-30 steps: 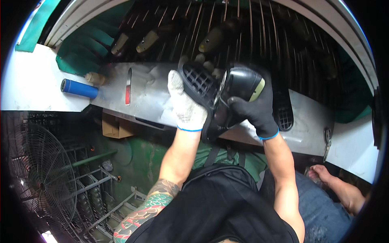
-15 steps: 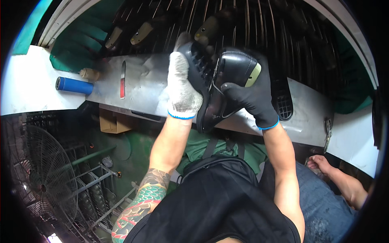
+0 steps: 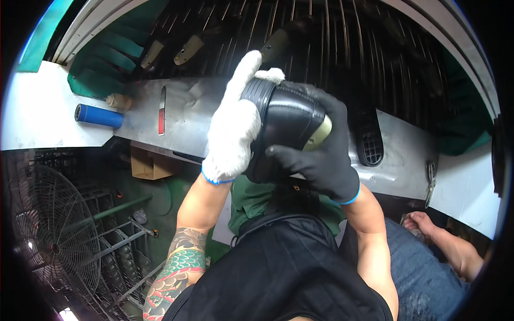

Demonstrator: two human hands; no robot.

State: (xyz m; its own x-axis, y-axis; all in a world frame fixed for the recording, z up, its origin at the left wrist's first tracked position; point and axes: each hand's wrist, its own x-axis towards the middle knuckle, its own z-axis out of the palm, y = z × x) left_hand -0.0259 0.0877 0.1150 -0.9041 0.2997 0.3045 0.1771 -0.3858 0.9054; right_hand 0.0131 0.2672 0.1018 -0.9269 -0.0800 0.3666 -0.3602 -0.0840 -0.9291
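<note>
A black leather shoe [image 3: 289, 115] on a pale green last [image 3: 320, 134] is held sideways above the metal ledge. Against its bottom lies a black, ridged-edged sole [image 3: 258, 95]. My left hand [image 3: 231, 134], in a white knit glove, lies along the outside of the sole with its palm pressed to it. From the other side my right hand [image 3: 332, 155], in a black glove, wraps the upper, its thumb low and its fingers over the far side. Most of the tread is covered by the left glove. Just right of the right hand, another black sole [image 3: 371, 152] rests on the ledge.
On the metal ledge [image 3: 187, 101] lies a red-handled blade [image 3: 161, 115]; a blue cylinder [image 3: 99, 115] is at its left end. Behind are dark rods and several lasted shoes [image 3: 188, 51]. A fan [image 3: 56, 241] stands lower left. Another person's hand [image 3: 420, 222] is at right.
The sole, held apart from the upper and tread-side visible before, now meets the shoe's bottom. Both hands have come closer together, turning the shoe and shifting slightly left.
</note>
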